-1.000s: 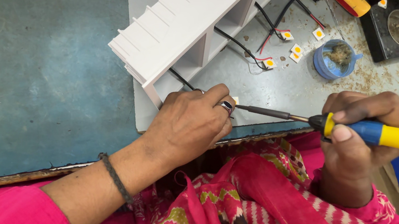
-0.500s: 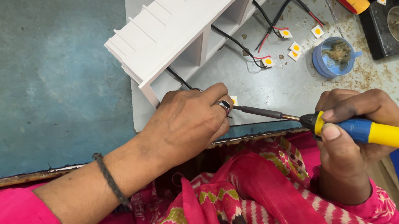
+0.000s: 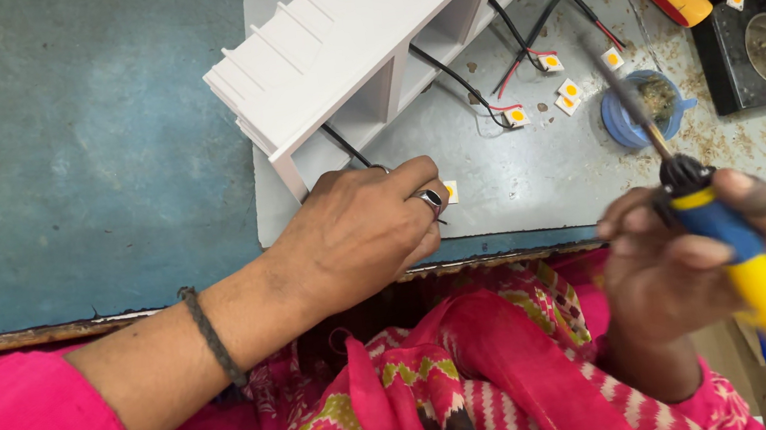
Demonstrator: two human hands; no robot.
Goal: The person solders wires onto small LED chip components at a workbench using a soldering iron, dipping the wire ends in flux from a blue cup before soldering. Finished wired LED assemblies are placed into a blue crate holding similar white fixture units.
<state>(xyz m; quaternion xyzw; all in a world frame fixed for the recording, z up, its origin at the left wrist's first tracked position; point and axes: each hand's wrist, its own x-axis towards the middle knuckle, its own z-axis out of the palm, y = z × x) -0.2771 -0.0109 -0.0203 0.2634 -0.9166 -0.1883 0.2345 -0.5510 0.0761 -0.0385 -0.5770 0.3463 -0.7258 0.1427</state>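
Yellow-centred, the small white square LED chip (image 3: 450, 191) lies pinned on the grey work mat (image 3: 537, 185) at the fingertips of the left hand (image 3: 361, 237), a black lead trailing back under the white ribbed plastic housing (image 3: 360, 41). To its right, the right hand (image 3: 704, 256) grips a blue-and-yellow soldering iron (image 3: 728, 248), tip raised toward a blue flux tub (image 3: 645, 107). That hot, motion-blurred tip could scorch fingers or wiring; the chip's joint stays hidden.

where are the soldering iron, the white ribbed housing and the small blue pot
blue and yellow handled soldering iron (image 3: 723, 239), head view, on the blue grip
white ribbed plastic housing (image 3: 359, 31), head view, on its top face
small round blue pot (image 3: 625, 119), head view, on its left rim
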